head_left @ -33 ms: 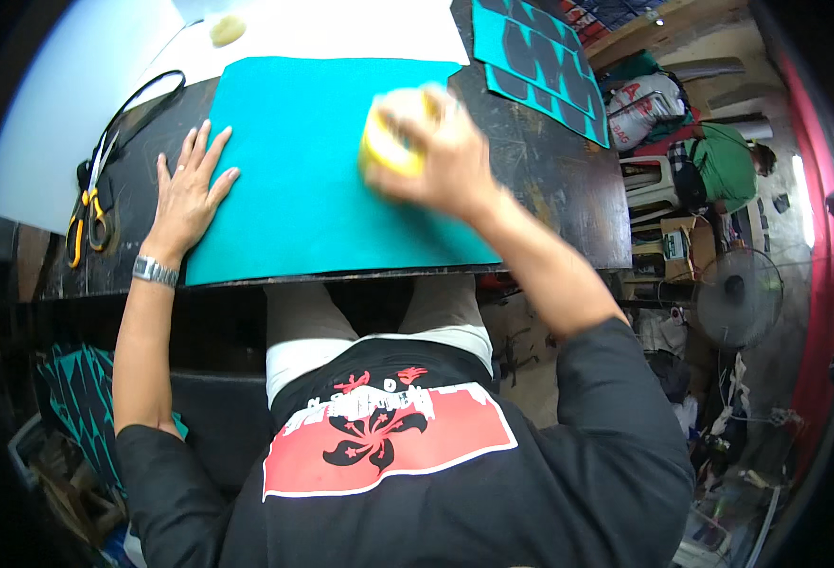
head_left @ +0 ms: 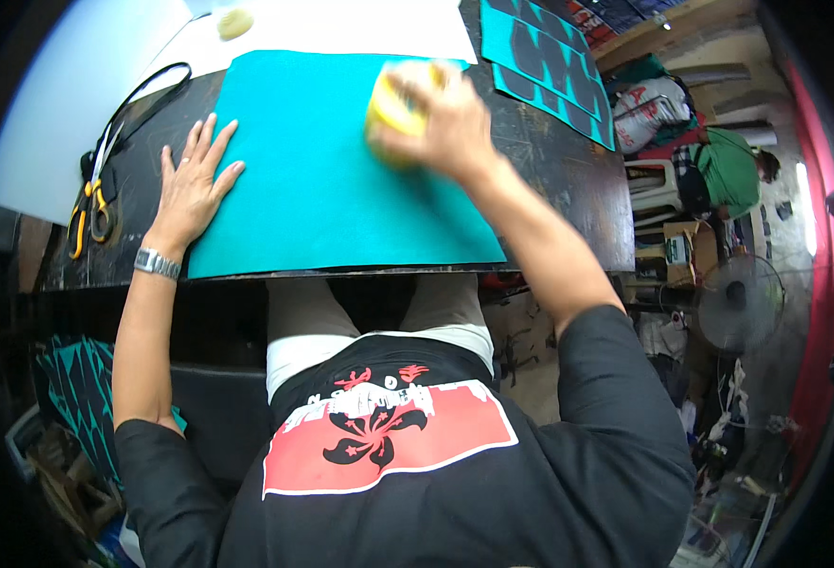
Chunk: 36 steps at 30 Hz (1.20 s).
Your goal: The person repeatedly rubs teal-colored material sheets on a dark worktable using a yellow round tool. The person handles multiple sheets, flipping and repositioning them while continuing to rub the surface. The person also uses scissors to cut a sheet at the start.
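A teal sheet lies flat on the dark work table. My left hand rests with spread fingers over its left edge, partly on the tabletop. In my right hand is a thick, round yellow object, held low over the sheet's upper right part. Motion blurs it, and my fingers cover part of it, so its kind cannot be made out. Scissors with black and orange handles lie left of my left hand, beside a black strap.
White sheeting and a small pale yellow lump lie at the far side. Teal sheets with dark printed shapes are on the table's right. Beyond it are a person in green and a standing fan.
My right hand and the yellow object have shifted slightly away from me and to the right. My left hand stays spread at the sheet's edge. The whole view has moved a little.
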Available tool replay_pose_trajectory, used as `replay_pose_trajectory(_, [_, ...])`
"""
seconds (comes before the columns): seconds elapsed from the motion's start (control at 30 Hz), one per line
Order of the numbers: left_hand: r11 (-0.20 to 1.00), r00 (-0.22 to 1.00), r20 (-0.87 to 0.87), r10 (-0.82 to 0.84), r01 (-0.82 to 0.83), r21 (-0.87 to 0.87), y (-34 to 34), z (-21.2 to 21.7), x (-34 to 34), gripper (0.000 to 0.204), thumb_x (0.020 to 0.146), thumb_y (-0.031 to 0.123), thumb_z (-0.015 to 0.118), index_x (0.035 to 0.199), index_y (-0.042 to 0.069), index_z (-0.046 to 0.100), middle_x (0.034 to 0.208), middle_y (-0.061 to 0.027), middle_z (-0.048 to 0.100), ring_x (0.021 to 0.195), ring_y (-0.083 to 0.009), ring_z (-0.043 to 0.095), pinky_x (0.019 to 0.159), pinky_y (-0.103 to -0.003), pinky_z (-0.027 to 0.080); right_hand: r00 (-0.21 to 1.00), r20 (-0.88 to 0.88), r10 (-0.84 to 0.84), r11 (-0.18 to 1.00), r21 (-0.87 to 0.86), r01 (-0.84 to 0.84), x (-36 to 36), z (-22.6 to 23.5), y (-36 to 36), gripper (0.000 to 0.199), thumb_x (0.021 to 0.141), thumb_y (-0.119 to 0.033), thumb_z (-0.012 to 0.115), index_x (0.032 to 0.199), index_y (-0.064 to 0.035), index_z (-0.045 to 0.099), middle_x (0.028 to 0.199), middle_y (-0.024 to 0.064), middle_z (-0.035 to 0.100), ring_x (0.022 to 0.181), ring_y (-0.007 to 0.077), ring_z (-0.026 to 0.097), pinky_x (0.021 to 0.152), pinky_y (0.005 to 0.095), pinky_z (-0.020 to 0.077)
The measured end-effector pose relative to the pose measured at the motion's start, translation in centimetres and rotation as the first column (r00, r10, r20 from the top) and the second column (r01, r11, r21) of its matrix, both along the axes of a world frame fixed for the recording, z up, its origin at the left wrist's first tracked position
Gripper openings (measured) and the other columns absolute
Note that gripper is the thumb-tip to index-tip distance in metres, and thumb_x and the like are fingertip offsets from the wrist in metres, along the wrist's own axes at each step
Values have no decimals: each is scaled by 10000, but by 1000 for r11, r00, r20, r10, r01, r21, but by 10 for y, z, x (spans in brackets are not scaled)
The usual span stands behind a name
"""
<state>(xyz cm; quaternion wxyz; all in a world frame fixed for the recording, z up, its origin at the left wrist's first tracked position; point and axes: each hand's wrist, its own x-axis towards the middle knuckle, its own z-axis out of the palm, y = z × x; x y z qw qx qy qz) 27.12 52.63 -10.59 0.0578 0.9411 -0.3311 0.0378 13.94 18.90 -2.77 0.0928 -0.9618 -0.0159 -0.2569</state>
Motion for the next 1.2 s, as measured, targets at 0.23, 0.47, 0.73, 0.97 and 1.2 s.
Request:
replay_pose_trajectory(0.23, [997, 998, 13, 65, -64, -36, -8, 0, -1, 626, 1022, 606, 394, 1588, 350, 319, 1682, -16, 247, 1555, -224, 197, 1238, -625, 60, 976, -186, -112, 990, 69, 126, 91, 8, 21, 721, 707, -707, 752, 1318, -331, 677, 1250, 265, 629, 1089, 393, 668, 906, 486, 558])
replay_pose_trajectory(0.47, [997, 999, 52, 11, -7, -74, -5, -1, 1, 659, 1041, 531, 427, 1596, 193, 318, 1664, -144, 259, 1548, -273, 219, 1219, -640, 98, 814, -57, 579, 803, 214, -556, -34, 10, 115, 820, 560, -320, 949, 1330, -313, 666, 1339, 257, 505, 1042, 397, 610, 873, 442, 584])
replay_pose_trajectory(0.73, [993, 999, 27, -39, 41, -111, -3, -2, 4, 652, 1051, 496, 444, 1597, 170, 304, 1659, -145, 273, 1544, -288, 229, 1224, -621, 115, 995, -96, 1, 994, 109, 10, 176, 1, 67, 783, 644, -608, 831, 1350, -325, 647, 1338, 257, 547, 1191, 455, 581, 933, 513, 548])
replay_pose_trajectory(0.97, [996, 997, -77, 30, -37, -86, -10, 19, -2, 655, 1038, 491, 473, 1584, 159, 330, 1627, -149, 344, 1518, -307, 285, 1209, -614, 189, 990, -134, -46, 958, 274, 81, 87, 12, 11, 1171, 607, -657, 843, 1560, -158, 381, 1385, 230, 555, 1249, 414, 568, 1035, 502, 494])
replay_pose_trajectory(1.2, [869, 929, -297, 219, -324, -375, -42, 31, 6, 1027, 740, 236, 882, 1561, 37, 299, 1353, -302, 595, 1226, -399, 626, 1044, -458, 507, 767, -127, -629, 767, 58, 639, -137, 11, -119, 1062, 632, -694, 831, 1495, -195, 464, 1298, 223, 569, 1163, 422, 610, 975, 507, 524])
